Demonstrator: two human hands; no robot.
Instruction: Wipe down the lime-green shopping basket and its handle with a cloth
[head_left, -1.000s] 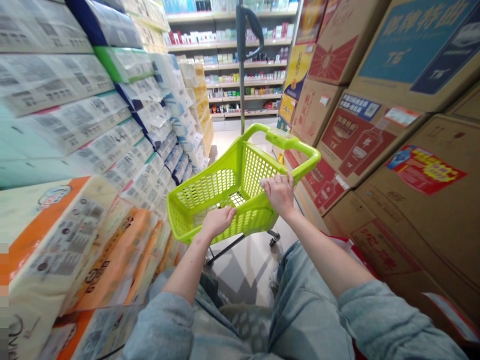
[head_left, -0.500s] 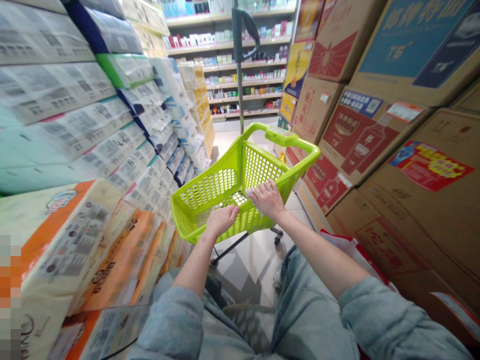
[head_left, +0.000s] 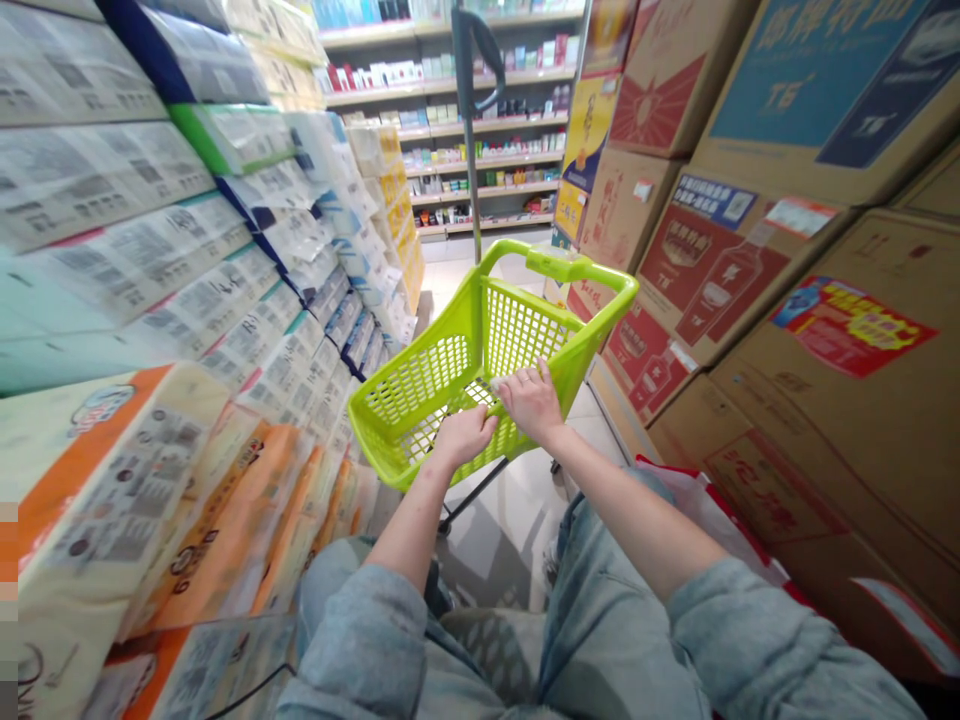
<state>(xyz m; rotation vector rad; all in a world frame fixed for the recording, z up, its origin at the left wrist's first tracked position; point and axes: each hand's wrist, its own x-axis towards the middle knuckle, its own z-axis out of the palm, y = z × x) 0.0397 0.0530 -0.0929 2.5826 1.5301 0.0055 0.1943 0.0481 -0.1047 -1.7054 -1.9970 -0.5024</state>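
The left hand (head_left: 463, 437) grips the near rim of the lime-green perforated plastic cart basket (head_left: 466, 312); the right hand (head_left: 531, 402), fingers bent, clasps it too.

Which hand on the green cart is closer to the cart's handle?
The right hand: it sits on the cart's near rim closer to the handle, whereas the left hand grasps that rim farther from the handle.

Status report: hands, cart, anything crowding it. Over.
Left hand and right hand gripping near rim. Green cart upright. Boxes stacked along the right, wrapped packs along the left.
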